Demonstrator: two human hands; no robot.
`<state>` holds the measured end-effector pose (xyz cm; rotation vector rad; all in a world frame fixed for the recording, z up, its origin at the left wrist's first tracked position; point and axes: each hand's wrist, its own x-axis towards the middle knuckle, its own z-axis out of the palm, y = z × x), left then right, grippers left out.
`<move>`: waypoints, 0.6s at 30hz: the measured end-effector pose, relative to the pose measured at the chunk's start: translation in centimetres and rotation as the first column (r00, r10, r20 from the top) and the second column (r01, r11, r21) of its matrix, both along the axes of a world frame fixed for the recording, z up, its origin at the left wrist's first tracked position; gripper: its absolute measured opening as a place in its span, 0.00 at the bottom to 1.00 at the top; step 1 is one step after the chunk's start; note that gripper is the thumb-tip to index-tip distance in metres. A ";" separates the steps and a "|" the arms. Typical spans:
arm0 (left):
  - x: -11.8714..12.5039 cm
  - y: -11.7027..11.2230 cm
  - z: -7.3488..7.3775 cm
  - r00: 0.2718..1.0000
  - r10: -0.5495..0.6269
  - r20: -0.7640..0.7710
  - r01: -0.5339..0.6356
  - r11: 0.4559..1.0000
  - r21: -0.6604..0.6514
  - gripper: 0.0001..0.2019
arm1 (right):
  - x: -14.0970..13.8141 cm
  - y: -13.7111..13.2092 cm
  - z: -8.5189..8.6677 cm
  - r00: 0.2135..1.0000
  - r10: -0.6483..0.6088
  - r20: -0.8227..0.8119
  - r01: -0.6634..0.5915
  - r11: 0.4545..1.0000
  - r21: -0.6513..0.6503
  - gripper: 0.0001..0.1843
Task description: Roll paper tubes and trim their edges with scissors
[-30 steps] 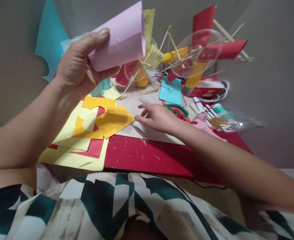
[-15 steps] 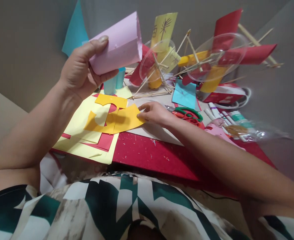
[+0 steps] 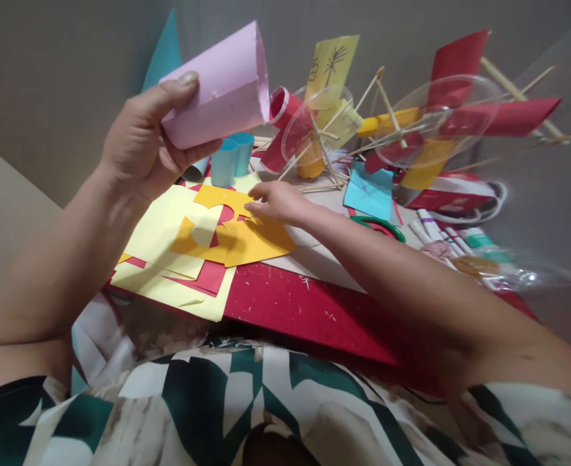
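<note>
Left hand (image 3: 140, 145) raised, clasping pink paper tube (image 3: 217, 97); right hand (image 3: 278, 202) stretched forward, loosely spread fingers resting on orange cutout (image 3: 256, 239)

Two short light-blue paper tubes (image 3: 232, 158) stand just beyond the fingers (image 3: 261, 194) of the right hand (image 3: 278, 202), a rolled red paper tube (image 3: 280, 123) behind them. Green-handled scissors (image 3: 387, 226) lie right of those fingers, white marker pens (image 3: 428, 226) farther right. A dark red mat (image 3: 314, 310) lies nearer.
</note>
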<state>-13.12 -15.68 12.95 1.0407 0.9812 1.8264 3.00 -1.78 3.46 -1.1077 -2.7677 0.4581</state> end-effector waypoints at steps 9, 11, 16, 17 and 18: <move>-1.1 -1.6 -0.1 0.994 0.102 -0.045 -0.105 0.993 -0.050 0.10 | -6.1 3.2 -0.8 0.994 0.066 0.082 -0.059 0.994 -0.088 0.26; -1.2 -1.4 -0.2 0.993 0.114 -0.027 -0.116 0.991 -0.064 0.11 | -6.0 3.4 -0.5 0.997 0.066 0.040 -0.060 0.990 -0.131 0.19; -0.9 -0.8 -0.2 0.991 0.105 -0.082 -0.109 0.993 -0.054 0.10 | -2.8 3.0 1.8 0.985 -0.010 -0.173 -0.033 0.970 -0.242 0.06; -0.6 -0.8 0.0 0.988 0.101 -0.113 -0.107 0.993 -0.052 0.09 | -1.4 2.8 2.4 0.976 -0.040 -0.216 -0.018 0.965 -0.261 0.07; -0.3 -0.8 0.2 0.985 0.094 -0.144 -0.102 0.994 -0.049 0.08 | 0.2 2.6 3.1 0.957 -0.088 -0.276 0.004 0.956 -0.293 0.07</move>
